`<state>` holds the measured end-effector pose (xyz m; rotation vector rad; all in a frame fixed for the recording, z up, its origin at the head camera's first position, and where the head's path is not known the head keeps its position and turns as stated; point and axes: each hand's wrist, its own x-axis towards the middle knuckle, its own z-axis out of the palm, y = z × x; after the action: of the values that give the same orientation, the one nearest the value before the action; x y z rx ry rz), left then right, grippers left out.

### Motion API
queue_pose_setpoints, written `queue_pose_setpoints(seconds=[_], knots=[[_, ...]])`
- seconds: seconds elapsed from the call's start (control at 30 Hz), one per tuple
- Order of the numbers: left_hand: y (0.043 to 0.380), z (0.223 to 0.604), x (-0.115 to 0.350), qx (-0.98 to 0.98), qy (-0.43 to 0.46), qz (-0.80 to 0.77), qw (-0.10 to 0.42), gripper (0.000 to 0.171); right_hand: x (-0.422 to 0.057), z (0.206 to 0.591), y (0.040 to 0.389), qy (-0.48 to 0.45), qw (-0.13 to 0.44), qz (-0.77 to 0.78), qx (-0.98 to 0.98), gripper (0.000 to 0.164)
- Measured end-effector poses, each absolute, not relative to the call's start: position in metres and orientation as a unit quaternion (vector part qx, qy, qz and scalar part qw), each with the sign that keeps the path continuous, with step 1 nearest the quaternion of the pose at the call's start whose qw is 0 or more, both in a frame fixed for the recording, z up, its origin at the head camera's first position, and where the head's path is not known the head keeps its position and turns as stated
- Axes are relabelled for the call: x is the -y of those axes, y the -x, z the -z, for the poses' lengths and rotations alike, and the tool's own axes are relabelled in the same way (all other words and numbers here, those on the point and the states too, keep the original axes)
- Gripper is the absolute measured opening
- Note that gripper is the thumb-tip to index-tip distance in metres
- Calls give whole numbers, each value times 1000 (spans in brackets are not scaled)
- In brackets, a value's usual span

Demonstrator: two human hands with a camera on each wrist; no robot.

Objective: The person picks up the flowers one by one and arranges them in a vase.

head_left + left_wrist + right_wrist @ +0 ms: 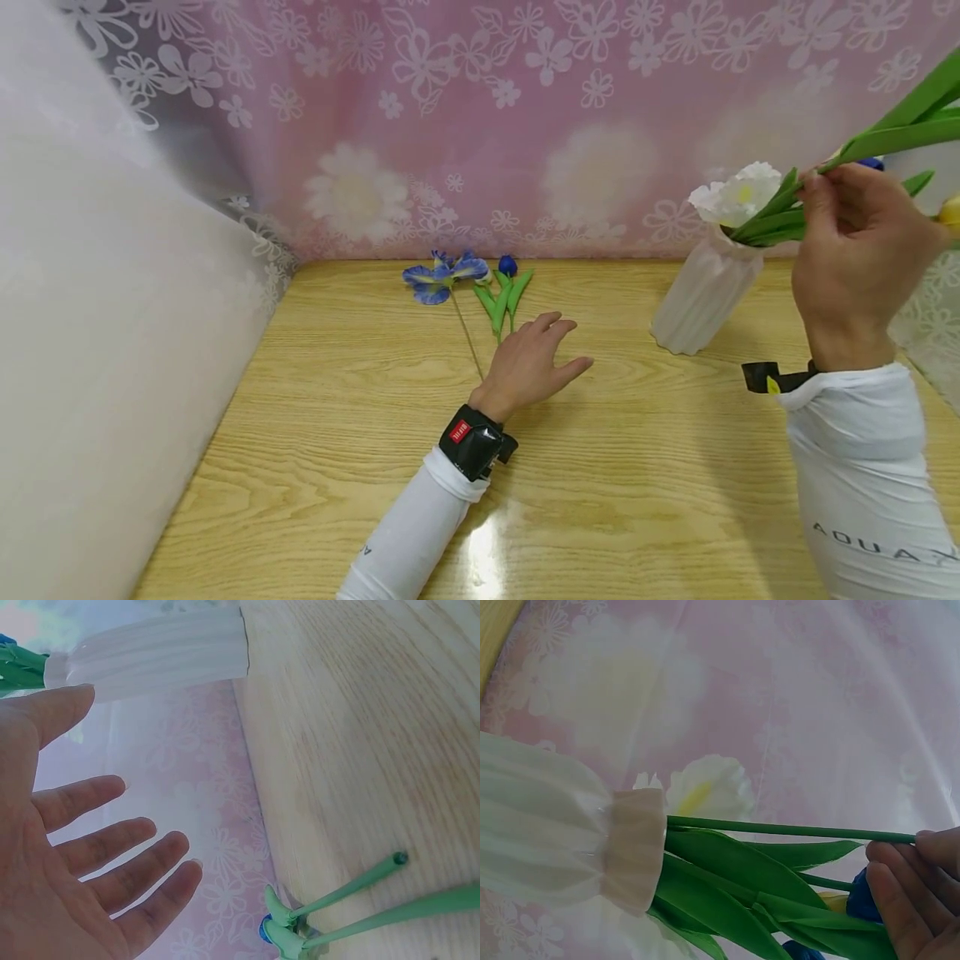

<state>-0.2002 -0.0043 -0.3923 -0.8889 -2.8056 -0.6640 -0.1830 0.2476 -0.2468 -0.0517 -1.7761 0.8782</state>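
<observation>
My right hand (862,242) pinches a green flower stem (795,827) between thumb and fingers. In the right wrist view the stem's lower end goes into the mouth of a white ribbed vase (705,292); its bloom lies outside the views. The vase holds a white flower (738,196), green leaves (705,889) and a blue tulip bud (864,896). In the head view the vase leans to the right. My left hand (528,367), fingers spread and holding nothing, hovers over the table beside a blue iris (431,293) and a blue tulip (507,266).
The flowers by my left hand lie on a light wooden table (315,458). A pink floral curtain (480,167) hangs along the table's back edge, and a pale sheet (112,333) borders the left side. A yellow bloom (951,213) shows at the right edge.
</observation>
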Motion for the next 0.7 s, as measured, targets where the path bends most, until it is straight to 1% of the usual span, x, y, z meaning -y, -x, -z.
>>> queue_pose_setpoints(seconds=[0.23,0.5,0.57,0.7], knots=[[202,391,1,925,300,228,54,60,-248,253,188,34,531,-336,777,26],[203,395,-5,918,313,238,56,61,-251,261,188,50,472,-333,814,31],[203,396,-6,919,312,234,55,61,-254,262,190,56,445,-320,835,32],[204,399,-7,922,307,228,52,61,-264,268,194,66,342,-303,887,36]])
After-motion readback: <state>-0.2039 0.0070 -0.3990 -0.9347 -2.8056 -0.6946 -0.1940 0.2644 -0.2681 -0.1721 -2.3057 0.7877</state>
